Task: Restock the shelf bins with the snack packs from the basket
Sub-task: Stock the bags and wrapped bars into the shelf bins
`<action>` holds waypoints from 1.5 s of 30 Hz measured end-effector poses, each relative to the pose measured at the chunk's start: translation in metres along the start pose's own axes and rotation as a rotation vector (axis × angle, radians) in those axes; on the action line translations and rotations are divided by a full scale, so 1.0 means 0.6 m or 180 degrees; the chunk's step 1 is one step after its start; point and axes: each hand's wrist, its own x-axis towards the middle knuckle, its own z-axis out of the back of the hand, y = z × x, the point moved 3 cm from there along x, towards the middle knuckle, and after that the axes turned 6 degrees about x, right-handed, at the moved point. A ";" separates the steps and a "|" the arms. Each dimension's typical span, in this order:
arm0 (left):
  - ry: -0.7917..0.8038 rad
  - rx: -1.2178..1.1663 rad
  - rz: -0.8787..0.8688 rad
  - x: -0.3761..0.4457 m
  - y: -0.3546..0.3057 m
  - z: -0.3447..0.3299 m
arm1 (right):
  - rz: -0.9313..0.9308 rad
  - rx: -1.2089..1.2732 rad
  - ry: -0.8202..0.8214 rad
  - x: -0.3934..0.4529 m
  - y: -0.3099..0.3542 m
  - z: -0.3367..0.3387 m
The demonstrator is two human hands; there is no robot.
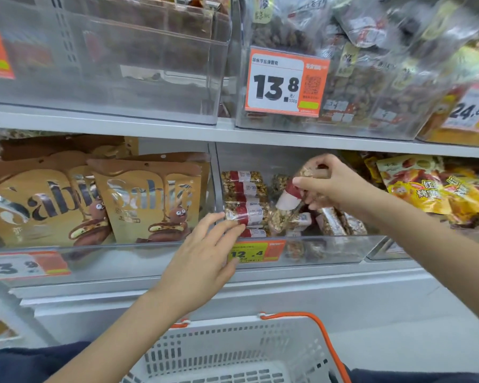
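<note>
I see grey metal shelves point(150, 128) in a shop, evenly lit, with orange price tags point(286, 82) clipped along the fronts.

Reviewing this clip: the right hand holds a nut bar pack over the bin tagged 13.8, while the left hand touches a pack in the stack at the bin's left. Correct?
Not quite. The bin carries the 12.4 price tag; the 13.8 tag hangs on the shelf above. The rest stands in the head view: the right hand holds a nut bar pack over that bin, and the left hand touches a pack in the left stack.
</note>
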 end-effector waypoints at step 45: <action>-0.0162 -0.0355 0.0280 -0.010 -0.024 -0.027 | -0.0077 -0.2703 0.2056 0.043 -0.048 -0.111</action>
